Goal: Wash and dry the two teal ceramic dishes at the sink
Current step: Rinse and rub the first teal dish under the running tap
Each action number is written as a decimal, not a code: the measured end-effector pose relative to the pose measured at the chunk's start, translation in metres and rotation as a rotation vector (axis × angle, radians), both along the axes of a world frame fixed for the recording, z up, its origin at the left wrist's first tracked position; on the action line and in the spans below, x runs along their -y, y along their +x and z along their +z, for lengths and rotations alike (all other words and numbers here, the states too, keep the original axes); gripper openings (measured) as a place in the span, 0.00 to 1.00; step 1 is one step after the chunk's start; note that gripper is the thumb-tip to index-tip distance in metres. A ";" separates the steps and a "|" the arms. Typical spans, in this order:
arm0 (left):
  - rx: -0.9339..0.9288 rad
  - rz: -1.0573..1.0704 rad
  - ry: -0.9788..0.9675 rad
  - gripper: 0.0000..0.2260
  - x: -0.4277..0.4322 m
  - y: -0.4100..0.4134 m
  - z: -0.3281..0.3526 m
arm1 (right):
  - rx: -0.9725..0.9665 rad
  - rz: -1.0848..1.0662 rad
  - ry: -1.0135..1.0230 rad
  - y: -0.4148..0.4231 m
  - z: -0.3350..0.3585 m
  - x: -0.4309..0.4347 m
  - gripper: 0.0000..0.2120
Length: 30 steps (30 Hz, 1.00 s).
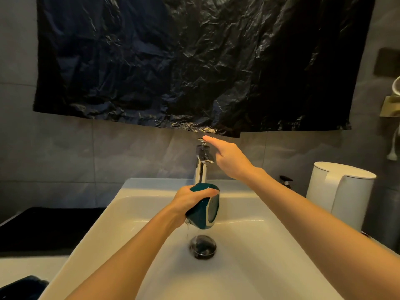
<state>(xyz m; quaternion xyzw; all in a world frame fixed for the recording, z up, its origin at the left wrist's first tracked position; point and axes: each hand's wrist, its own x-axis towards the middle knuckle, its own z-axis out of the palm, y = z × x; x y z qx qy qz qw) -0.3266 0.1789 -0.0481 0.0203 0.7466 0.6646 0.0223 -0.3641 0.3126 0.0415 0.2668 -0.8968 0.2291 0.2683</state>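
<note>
Teal dish (203, 210) hangs tipped on its side in my left hand (190, 198) — fingers curled round it — over the sink (259, 245), above the drain (203, 245), dripping water. My right hand (229, 158), fingers straight, touches the faucet (202, 163) lever at the far side.

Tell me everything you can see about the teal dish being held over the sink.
The teal dish looks like glossy ceramic, dark teal outside, paler grey inside, with a light rim. It is tipped on its side, opening facing right, above the sink basin, under the faucet and over the drain. The left hand grips it from the left. Water drips from beneath it.
</note>
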 end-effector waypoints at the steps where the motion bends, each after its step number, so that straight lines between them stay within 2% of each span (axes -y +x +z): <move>1: -0.012 0.002 -0.026 0.19 0.001 0.001 0.000 | 0.038 0.011 -0.005 0.001 -0.002 0.001 0.26; 5: -0.083 -0.008 -0.117 0.18 0.002 0.006 0.004 | 0.243 0.085 -0.187 0.014 -0.003 -0.002 0.26; 8: -0.157 -0.048 -0.245 0.16 0.000 0.011 0.006 | 0.239 -0.009 -0.499 0.028 -0.021 -0.011 0.19; 9: -0.185 -0.068 -0.279 0.15 -0.001 0.013 0.006 | 0.297 -0.048 -0.601 0.031 -0.031 -0.016 0.16; 11: -0.264 -0.111 -0.346 0.16 -0.004 0.017 0.003 | 0.585 -0.106 -0.717 0.037 -0.049 -0.025 0.13; 14: -0.444 -0.167 -0.493 0.17 -0.010 0.022 -0.003 | 1.147 -0.057 -0.827 0.045 -0.070 -0.037 0.20; 15: -0.498 -0.189 -0.534 0.17 -0.012 0.023 -0.005 | 1.274 0.002 -0.881 0.045 -0.076 -0.040 0.23; 17: -0.584 -0.227 -0.624 0.17 -0.015 0.025 -0.007 | 1.399 0.099 -0.959 0.047 -0.082 -0.042 0.28; 19: -0.708 -0.234 -0.745 0.17 -0.016 0.024 -0.010 | 1.399 0.122 -0.986 0.050 -0.085 -0.042 0.28; 21: -0.801 -0.229 -0.858 0.16 -0.015 0.021 -0.014 | 1.322 0.074 -0.996 0.052 -0.087 -0.039 0.23; 23: -0.757 -0.215 -0.920 0.16 -0.013 0.020 -0.015 | 1.200 0.014 -1.001 0.052 -0.090 -0.036 0.16; 25: -0.770 -0.182 -0.948 0.14 -0.011 0.018 -0.013 | 1.054 -0.043 -1.012 0.050 -0.090 -0.034 0.14; 28: -0.763 -0.057 -0.753 0.10 -0.008 0.014 -0.008 | 0.780 -0.146 -0.934 0.051 -0.089 -0.037 0.14; 30: -0.654 0.029 -0.551 0.08 -0.007 0.011 -0.005 | 0.543 -0.213 -0.754 0.052 -0.092 -0.042 0.14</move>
